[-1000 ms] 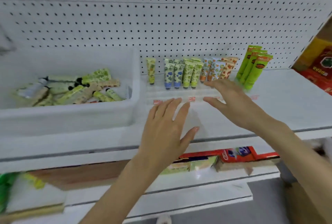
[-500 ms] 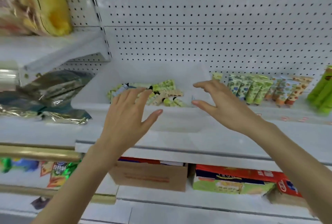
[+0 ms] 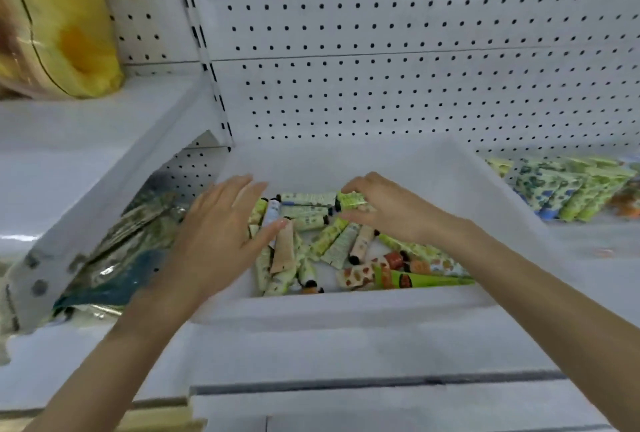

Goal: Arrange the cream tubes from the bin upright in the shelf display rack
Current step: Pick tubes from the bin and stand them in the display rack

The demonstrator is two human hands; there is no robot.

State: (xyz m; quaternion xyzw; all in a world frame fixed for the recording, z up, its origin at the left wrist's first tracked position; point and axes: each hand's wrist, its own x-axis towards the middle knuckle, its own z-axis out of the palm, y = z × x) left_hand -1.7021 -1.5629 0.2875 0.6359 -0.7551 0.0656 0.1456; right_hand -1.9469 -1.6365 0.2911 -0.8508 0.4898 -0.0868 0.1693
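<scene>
Both my arms reach into the white bin point(image 3: 346, 303), which sits on the white shelf point(image 3: 346, 355) against the pegboard point(image 3: 381, 50). The loose cream tubes point(image 3: 311, 244) lie flat in a jumbled pile on the bin's floor, crossing one another, with caps pointing every way. Most are pale green or cream, with a few orange-patterned ones and one long bright green tube near the front wall.

My right hand point(image 3: 388, 210) is at the far side of the pile. Its fingers come down from above and its thumb from below, curling round a light green tube point(image 3: 351, 200) with a dark cap that lies sideways on top of the others.

My left hand point(image 3: 221, 227) is spread wide and flat over the left part of the bin, fingers straight and holding nothing. Its thumb tip is right at a pale blue tube point(image 3: 272, 211), though I cannot tell if it touches.

To the right, beyond the bin's side wall, the standing tubes point(image 3: 568, 189) are lined up upright in a row on the same shelf, blurred at the edge of view. To the left of the bin lie shiny foil packets point(image 3: 131, 241) under a slanted shelf bracket, and a yellow bag point(image 3: 69, 33) sits on the shelf above.
</scene>
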